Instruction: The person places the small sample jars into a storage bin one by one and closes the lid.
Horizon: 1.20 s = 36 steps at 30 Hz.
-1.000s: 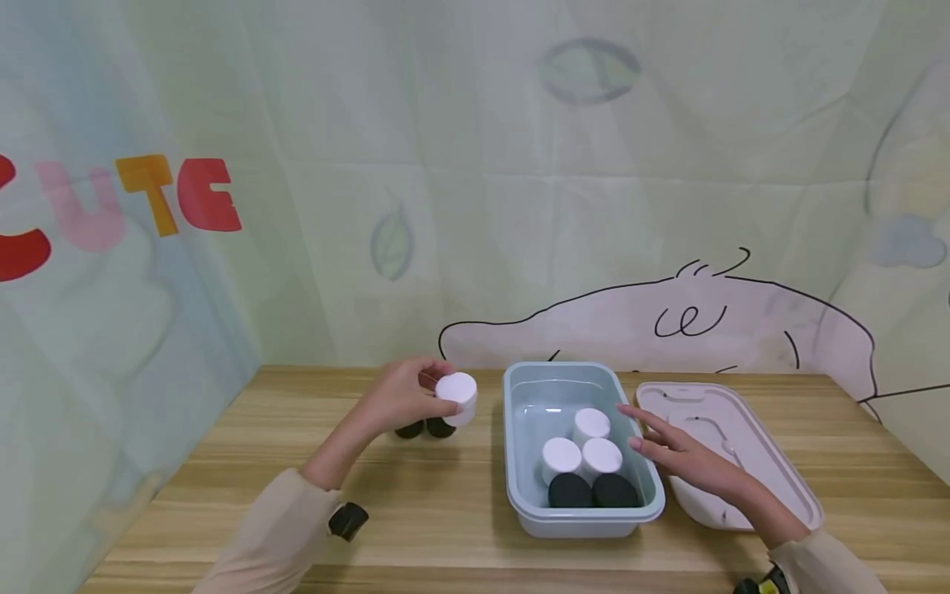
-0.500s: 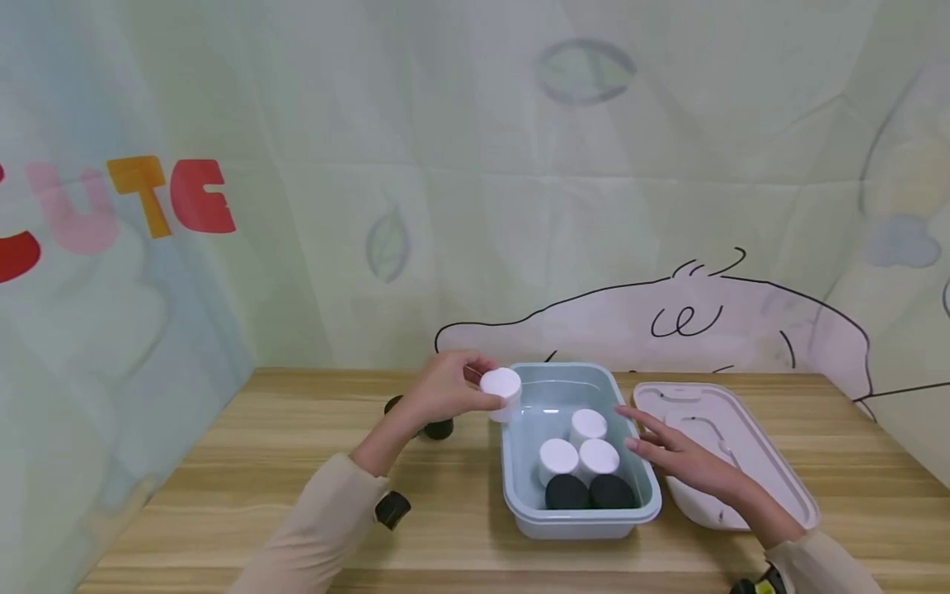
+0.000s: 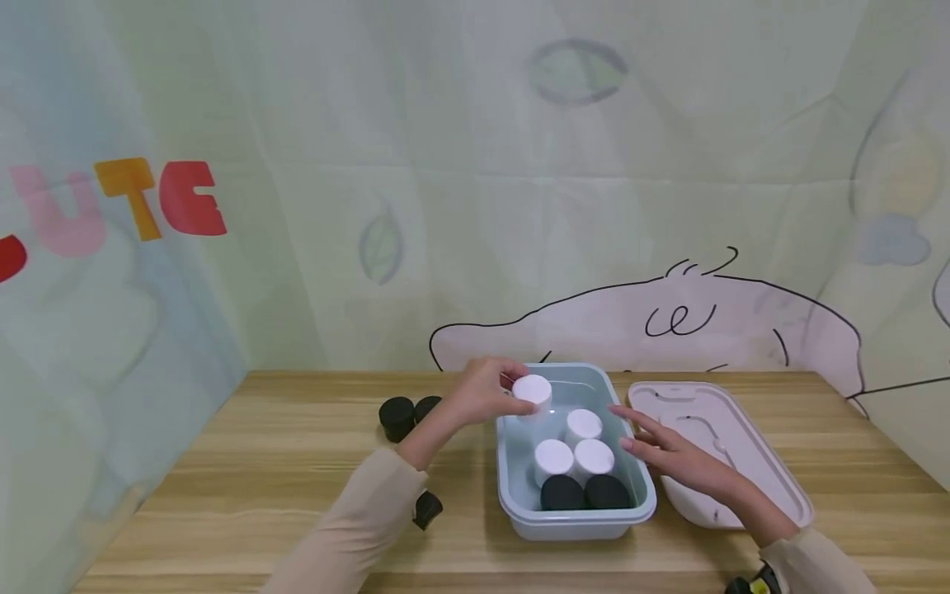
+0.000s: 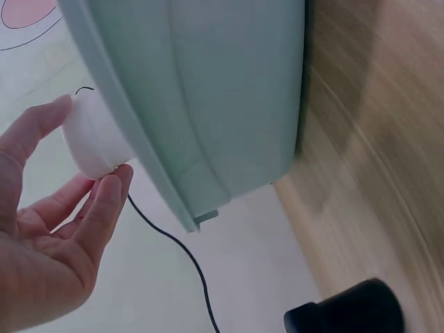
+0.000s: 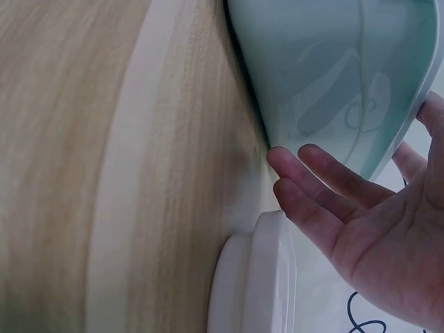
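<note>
White cylinder (image 3: 533,388) is being pinched by left hand (image 3: 484,396) over blue tub (image 3: 575,529); right hand (image 3: 681,459) is being held loosely extended alongside

Tub (image 3: 571,528) sits mid table (image 3: 245,495). Lid (image 3: 731,437) lies just right of it. Five jars (image 3: 594,455) stand in tub: two at near edge, two behind, one behind those, right side. Left hand (image 3: 486,393) with its jar (image 3: 534,391) is at tub's far-left corner. Two loose jars (image 3: 397,418) stand left of tub, toward table's far edge. Backdrop (image 3: 475,206) hangs behind.
</note>
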Each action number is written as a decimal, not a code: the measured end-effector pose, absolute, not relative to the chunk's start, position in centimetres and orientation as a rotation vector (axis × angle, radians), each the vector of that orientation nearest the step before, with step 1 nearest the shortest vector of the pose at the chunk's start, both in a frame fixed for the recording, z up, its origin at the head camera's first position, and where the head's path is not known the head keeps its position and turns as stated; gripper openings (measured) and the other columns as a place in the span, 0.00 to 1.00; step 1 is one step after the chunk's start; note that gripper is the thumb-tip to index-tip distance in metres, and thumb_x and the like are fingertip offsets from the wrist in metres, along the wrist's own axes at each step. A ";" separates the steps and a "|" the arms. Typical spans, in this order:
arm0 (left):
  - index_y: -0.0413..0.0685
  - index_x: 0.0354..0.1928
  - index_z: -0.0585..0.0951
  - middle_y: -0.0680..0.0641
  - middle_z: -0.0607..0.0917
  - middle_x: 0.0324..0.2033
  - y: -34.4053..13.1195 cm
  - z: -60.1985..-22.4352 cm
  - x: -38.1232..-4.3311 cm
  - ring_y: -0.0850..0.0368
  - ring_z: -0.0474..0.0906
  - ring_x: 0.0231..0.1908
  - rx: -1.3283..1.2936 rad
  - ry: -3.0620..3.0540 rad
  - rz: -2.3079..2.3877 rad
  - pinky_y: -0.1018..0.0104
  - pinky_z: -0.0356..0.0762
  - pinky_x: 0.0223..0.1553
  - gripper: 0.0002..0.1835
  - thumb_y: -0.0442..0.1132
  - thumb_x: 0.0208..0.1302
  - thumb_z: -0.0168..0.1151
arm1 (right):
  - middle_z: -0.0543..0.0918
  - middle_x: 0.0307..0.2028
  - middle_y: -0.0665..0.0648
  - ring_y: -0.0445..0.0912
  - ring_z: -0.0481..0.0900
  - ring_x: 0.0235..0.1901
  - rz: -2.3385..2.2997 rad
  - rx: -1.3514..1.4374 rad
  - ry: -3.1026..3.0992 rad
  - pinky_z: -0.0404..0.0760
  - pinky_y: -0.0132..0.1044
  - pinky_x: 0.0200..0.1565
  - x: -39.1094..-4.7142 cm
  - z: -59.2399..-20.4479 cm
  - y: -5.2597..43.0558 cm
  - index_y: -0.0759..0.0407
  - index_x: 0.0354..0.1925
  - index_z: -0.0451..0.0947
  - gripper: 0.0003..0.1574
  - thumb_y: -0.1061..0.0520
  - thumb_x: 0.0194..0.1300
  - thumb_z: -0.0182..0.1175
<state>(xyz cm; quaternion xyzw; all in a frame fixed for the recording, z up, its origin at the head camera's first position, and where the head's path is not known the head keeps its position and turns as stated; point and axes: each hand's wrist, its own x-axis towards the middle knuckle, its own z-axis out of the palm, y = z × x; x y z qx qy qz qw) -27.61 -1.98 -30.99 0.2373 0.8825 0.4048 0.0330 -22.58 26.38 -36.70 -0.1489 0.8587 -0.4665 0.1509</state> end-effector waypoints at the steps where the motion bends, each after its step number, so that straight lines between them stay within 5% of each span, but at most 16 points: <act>1: 0.41 0.46 0.80 0.47 0.81 0.39 -1.8 -31.1 -27.7 0.53 0.76 0.40 0.739 2.715 1.239 0.68 0.77 0.37 0.23 0.41 0.46 0.72 | 0.42 0.69 0.67 0.71 0.48 0.63 -1.341 -0.429 2.463 0.68 0.60 0.52 -22.6 -36.7 26.4 0.48 0.70 0.46 0.35 0.46 0.70 0.44; 16: 0.41 0.41 0.83 0.49 0.83 0.31 0.5 -32.5 -28.9 0.60 0.71 0.29 0.874 2.759 0.934 0.73 0.70 0.31 0.19 0.39 0.44 0.73 | 0.42 0.69 0.66 0.71 0.49 0.63 -1.342 -0.448 2.461 0.68 0.60 0.52 -22.7 -36.8 26.4 0.48 0.70 0.46 0.35 0.47 0.70 0.44; 29: 0.40 0.28 0.82 0.54 0.72 0.17 2.2 -33.0 -29.3 0.61 0.63 0.21 0.918 2.804 0.556 0.74 0.60 0.24 0.10 0.37 0.44 0.73 | 0.40 0.70 0.66 0.71 0.47 0.63 -1.346 -0.436 2.448 0.67 0.61 0.52 -22.7 -36.8 26.4 0.48 0.70 0.46 0.35 0.46 0.70 0.43; 36: 0.43 0.19 0.71 0.53 0.64 0.14 2.6 -32.9 -29.1 0.60 0.59 0.18 0.847 2.782 0.557 0.74 0.58 0.20 0.14 0.33 0.46 0.70 | 0.41 0.70 0.66 0.70 0.48 0.63 -1.353 -0.417 2.440 0.67 0.61 0.52 -22.7 -37.0 26.4 0.48 0.70 0.46 0.35 0.46 0.70 0.43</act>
